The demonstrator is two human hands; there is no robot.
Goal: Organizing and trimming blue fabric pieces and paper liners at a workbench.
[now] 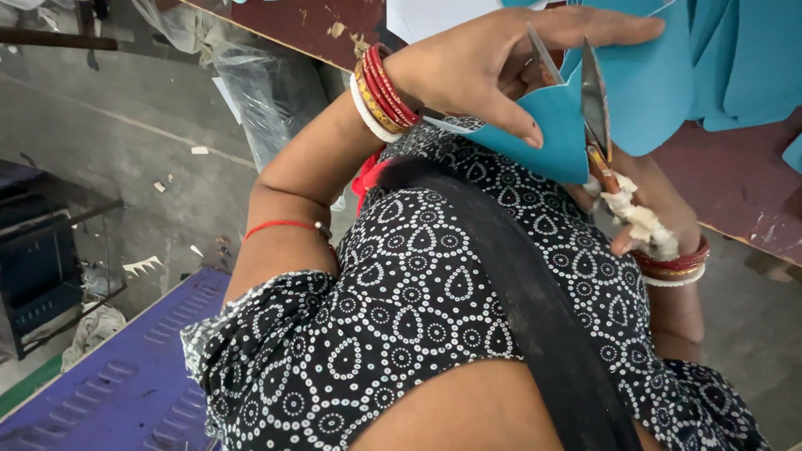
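Two hands are busy on one piece of blue sheet (551, 134) at the far side of the view, just over the edge of the dark red desk (727, 179). The left hand (493, 63) pinches the sheet, thumb underneath and fingers spread flat across the top, red and white bangles (380, 92) stacked at its wrist. The right hand (660, 209) is clamped around the handles of the scissors (595, 104), which are wrapped in pale cloth; the open blades stand up through the sheet, one on either side of the cut edge. More blue pieces (735, 67) lie further right on the desk, and a white sheet (426, 17) sits at its far edge. Nearer, a black-and-white patterned garment (401, 317) fills the middle, with a purple ribbed panel (109, 384) at the near left and paper scraps (142, 266) scattered on the grey floor (125, 125).
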